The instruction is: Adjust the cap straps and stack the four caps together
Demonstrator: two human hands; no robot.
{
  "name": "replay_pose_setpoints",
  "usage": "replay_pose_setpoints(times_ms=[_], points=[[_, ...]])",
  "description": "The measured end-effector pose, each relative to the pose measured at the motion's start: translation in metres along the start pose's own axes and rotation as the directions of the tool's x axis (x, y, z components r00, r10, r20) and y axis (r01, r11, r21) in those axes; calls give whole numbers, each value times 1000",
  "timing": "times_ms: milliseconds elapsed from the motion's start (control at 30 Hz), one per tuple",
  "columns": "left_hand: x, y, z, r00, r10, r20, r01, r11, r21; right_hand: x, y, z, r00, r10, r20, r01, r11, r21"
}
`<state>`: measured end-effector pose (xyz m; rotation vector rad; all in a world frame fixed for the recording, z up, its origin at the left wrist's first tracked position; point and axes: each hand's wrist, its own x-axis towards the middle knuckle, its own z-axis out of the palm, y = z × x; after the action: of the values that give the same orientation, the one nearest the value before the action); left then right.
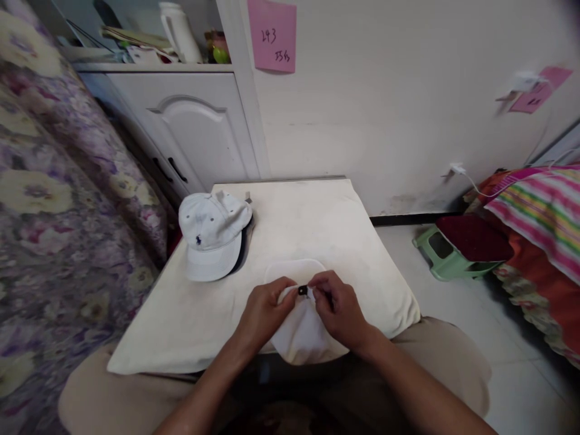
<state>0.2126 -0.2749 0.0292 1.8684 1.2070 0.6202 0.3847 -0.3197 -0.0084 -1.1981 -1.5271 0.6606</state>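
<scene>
A white cap [306,335] rests at the front edge of the cloth-covered table, its brim pointing away from me. At its back is a small dark buckle [302,290] on the strap. My left hand [269,305] pinches the cap's edge just left of the buckle. From the right, my right hand [338,305] is closed on the strap beside the buckle, fingers curled. Farther left on the table lies another white cap [212,226] with a small dark blue emblem, stacked on a dark cap [245,244] that shows only along its edge.
The cream table cover [308,211] reaches the wall. A floral curtain [67,211] hangs at the left, beside a white cabinet [190,127] holding a white thermos [179,33]. To the right stand a green stool [437,248] with a dark red top and a striped-covered bed [544,223].
</scene>
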Motion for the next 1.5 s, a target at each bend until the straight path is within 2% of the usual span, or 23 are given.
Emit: replay_pose_setpoints(times_ms=[133, 267, 467, 567, 700, 767, 1000, 1300, 1500], points=[[2, 0, -5, 997, -43, 70, 46, 998, -50, 2, -1, -4, 999, 41, -4, -41, 999, 32], [3, -2, -6, 986, -68, 154, 87, 989, -121, 2, 1, -6, 1000, 3, 4, -3, 998, 65], [3, -9, -12, 966, -122, 230, 209, 890, -406, 7, 0, -11, 995, -92, 36, 90, 995, 52], [2, -12, -14, 960, -141, 242, 244, 845, -476, 10, -1, -15, 991, -70, 112, 62, 995, 73], [3, -17, -14, 959, -144, 245, 253, 828, -501, 10, -1, -18, 967, -9, 255, -29, 989, 144], [3, -19, -14, 958, -139, 250, 254, 816, -520, 9, 0, -17, 959, 18, 283, -76, 978, 194], [4, -19, -14, 959, -135, 251, 255, 802, -541, 10, 2, -16, 953, 113, 280, -197, 936, 292], [1, -17, -14, 950, -103, 296, 261, 784, -563, 12, 6, -13, 943, 205, 263, -249, 957, 146], [1, -17, -15, 950, -103, 295, 263, 774, -575, 16, 12, -15, 954, 249, 169, -263, 963, 66]])
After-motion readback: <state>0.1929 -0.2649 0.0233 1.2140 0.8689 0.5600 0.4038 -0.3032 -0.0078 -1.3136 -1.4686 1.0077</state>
